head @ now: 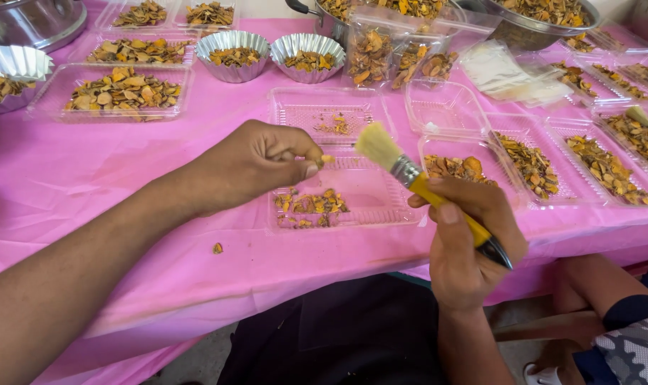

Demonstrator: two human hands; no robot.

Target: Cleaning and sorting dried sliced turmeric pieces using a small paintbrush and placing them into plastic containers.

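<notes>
Now left hand [256, 162] fingers pinch an orange chip [327, 158]; right hand [463, 239] fingers clamp a yellow-handled brush [423, 187].

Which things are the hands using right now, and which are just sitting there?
In use:
left hand pinching a small orange dried slice
right hand holding the yellow-handled brush
clear plastic hinged tray beneath

Lying about:
fluted silver foil cups
stray orange piece

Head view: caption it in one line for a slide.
Left hand pinches a yellow chip beside the right hand's yellow-handled brush.
</notes>
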